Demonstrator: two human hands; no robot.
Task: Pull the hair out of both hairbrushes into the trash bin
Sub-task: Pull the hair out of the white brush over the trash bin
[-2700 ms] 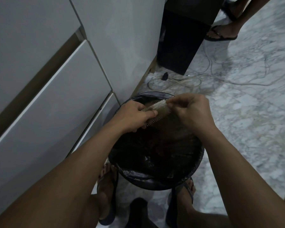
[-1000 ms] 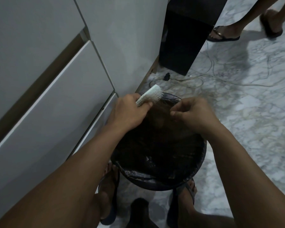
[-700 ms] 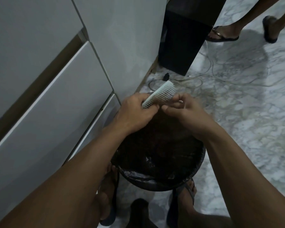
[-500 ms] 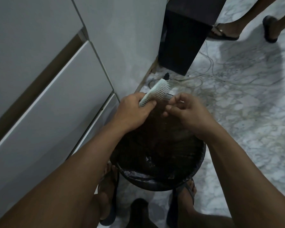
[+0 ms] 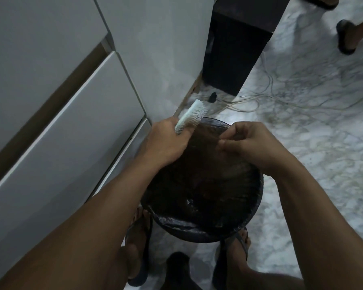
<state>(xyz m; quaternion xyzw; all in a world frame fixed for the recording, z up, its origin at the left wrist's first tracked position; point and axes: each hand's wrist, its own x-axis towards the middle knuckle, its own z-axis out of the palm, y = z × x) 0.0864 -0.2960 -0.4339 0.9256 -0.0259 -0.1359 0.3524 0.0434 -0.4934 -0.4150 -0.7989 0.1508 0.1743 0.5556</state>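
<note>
Head view: the left hand (image 5: 166,143) grips a white hairbrush (image 5: 190,115) over the far rim of the trash bin (image 5: 208,233) — bristles facing right. Above the bin, the right hand (image 5: 252,145) pinches its fingertips together — any hair between them is too fine to tell.

White marble floor (image 5: 323,168) with grey veining. Directly on it: black-lined trash bin (image 5: 199,233) near centre, dark cabinet (image 5: 235,57) far, tangled pale cables (image 5: 281,97) right of that, sandalled feet (image 5: 238,245) flanking the bin's near side.

Left hand (image 5: 166,143) fisted; right hand (image 5: 254,145) fingers (image 5: 228,133) pinched.
</note>
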